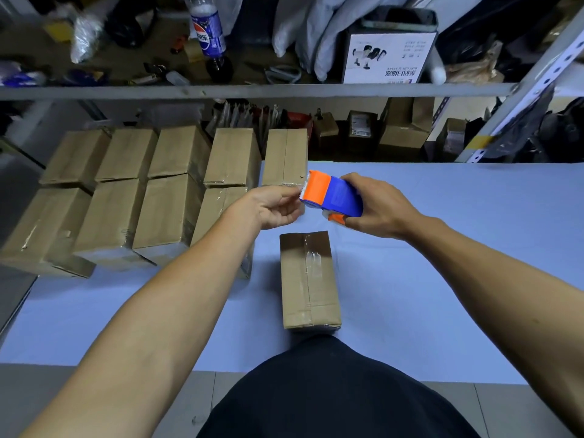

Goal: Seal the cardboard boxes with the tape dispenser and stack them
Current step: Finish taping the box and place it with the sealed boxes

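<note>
Nearest the camera, one cardboard box (309, 279) lies lengthwise on the pale blue table (442, 279), its near end close to the table's front edge. It is a long, plain brown block with a strip of clear glossy tape down its top seam and creased tape at the near end. The table to the right of this box is bare; to its left a strip of bare surface runs to the stacked boxes.

Above the far end of this box, both hands are raised. The right hand (376, 210) is closed around the tape dispenser (331, 197), a smooth plastic tool with a blue body and an orange head, held clear of the box. The left hand (275, 207) pinches at the toothed orange end with thumb and fingertips (whether tape is caught between them cannot be told).

Left of and beyond this box, about ten sealed boxes (170, 213) stand packed side by side in two rows, taped and touching, filling the table's left side up to its far edge.

Beyond the table's far edge stands one grey metal shelf (252, 90) with a perforated upright at the right. On it stand one cola bottle (208, 33), a white printed carton (388, 55) and loose clutter.
</note>
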Motion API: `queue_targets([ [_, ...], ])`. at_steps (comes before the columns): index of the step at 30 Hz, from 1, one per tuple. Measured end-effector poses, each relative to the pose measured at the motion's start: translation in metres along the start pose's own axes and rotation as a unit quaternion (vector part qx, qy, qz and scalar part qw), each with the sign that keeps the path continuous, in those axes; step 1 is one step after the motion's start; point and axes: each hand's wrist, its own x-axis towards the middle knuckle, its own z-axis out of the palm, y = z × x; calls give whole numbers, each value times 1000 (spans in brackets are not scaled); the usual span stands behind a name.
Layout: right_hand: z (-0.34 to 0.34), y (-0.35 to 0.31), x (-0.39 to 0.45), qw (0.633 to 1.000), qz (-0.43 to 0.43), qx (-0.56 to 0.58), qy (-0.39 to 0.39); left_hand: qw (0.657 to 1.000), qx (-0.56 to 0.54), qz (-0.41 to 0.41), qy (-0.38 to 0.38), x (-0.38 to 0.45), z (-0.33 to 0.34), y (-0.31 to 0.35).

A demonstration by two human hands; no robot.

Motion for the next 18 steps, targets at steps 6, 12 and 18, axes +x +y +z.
queue_targets([
  [6,2,-1,3,999,-14,-30,-31,992,59,94,56,0,0,-5],
  [12,-2,2,0,998,-19,-7,-57,977,76,163,111,7,0,-16],
  [18,-2,7,-10,996,3,4,-91,969,73,181,152,13,-7,-39],
])
